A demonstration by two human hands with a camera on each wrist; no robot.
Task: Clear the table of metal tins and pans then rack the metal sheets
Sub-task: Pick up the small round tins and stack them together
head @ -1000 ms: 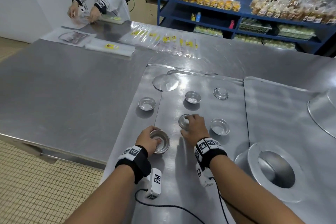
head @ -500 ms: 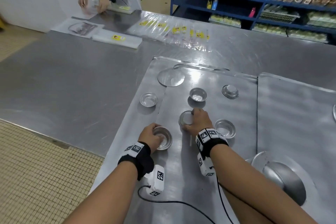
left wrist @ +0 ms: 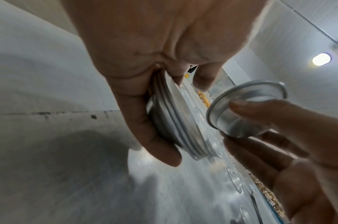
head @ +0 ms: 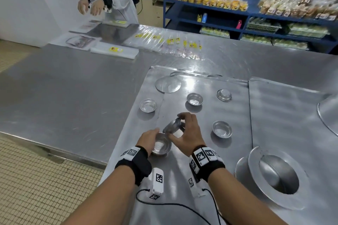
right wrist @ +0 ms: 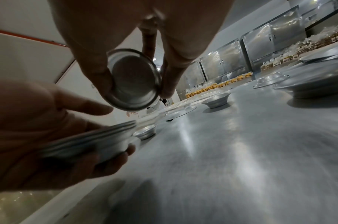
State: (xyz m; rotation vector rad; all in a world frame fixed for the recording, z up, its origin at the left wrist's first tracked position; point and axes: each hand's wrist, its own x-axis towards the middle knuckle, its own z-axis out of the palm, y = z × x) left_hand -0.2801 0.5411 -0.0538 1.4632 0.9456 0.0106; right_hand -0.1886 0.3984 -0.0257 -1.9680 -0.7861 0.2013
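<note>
Steel worktop (head: 76, 97) is filling most of the bakery room, and metal sheets (head: 204, 160) are lying on it near the person. On the sheets, four small tins are standing loose: one at the left (head: 148, 105), two further away (head: 194, 99) (head: 224, 95), and one at the right (head: 221, 129). The left hand (head: 149, 139) is gripping a stack of nested tins (left wrist: 175, 125), with the thumb and fingers curling around its rims. The right hand (head: 186, 131) is pinching a single tin (head: 172, 124), tilted, just above and beside the stack, not yet touching it. I judge that the collecting step is in progress. The next move probably needs turning this tin mouth up and sliding it straight into the stack, then reaching for a loose tin.
</note>
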